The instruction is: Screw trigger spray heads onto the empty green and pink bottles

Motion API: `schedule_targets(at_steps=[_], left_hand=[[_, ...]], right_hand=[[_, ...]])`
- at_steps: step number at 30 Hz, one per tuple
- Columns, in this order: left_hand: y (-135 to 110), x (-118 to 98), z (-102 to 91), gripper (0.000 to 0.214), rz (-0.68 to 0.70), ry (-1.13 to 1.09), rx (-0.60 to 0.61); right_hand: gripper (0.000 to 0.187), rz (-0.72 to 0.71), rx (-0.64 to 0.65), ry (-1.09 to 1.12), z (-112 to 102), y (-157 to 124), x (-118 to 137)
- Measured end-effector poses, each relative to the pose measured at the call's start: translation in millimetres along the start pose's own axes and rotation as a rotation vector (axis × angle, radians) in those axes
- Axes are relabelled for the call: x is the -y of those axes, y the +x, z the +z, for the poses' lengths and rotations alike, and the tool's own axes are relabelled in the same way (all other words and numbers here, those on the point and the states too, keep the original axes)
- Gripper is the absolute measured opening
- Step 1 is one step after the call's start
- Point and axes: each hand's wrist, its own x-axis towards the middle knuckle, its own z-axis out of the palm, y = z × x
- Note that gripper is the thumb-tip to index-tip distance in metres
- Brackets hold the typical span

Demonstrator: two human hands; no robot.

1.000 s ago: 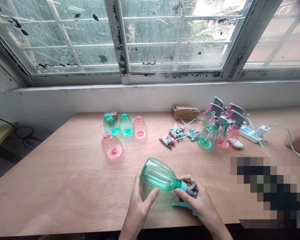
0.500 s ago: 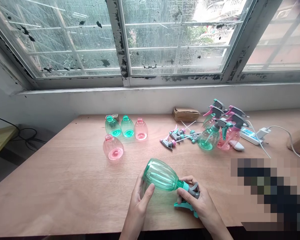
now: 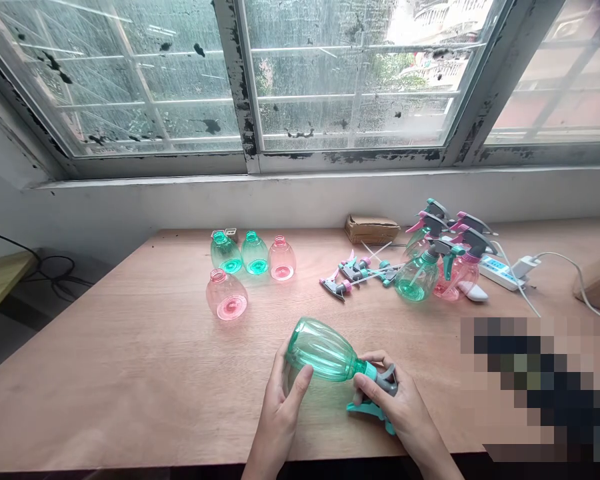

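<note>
Where the wooden table [image 3: 130,373] fills the left of the frame, four capless bottles [image 3: 254,255] stand upright in a loose cluster, necks open, well apart from the hands. At lower centre the left hand [image 3: 280,413] curls around the belly of the green spray bottle [image 3: 325,351], thumb pressed on its side, seemingly to steady it as it lies tilted with its base up and away. The right hand [image 3: 405,410] closes on the grey trigger head [image 3: 386,383] at the neck, a grip that suits turning it. Right of centre lie loose trigger heads [image 3: 353,272], then finished sprayers [image 3: 437,260] grouped beside a power strip [image 3: 500,272].
</note>
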Motion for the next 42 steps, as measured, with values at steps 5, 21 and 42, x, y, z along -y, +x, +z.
schedule_targets(at_steps=[5,21,42], left_hand=[[0,7,-5.5,0.061,-0.012,-0.009,0.045],[0,-7,3.8,0.053,-0.006,0.019,-0.036],[2,5,-0.2,0.050,-0.029,0.013,-0.099]], right_hand=[[0.041,-0.006,-0.007,0.063,-1,1,0],[0.035,-0.027,0.035,0.085,-1,-3,-3],[0.035,-0.025,-0.007,0.084,2,-3,3]])
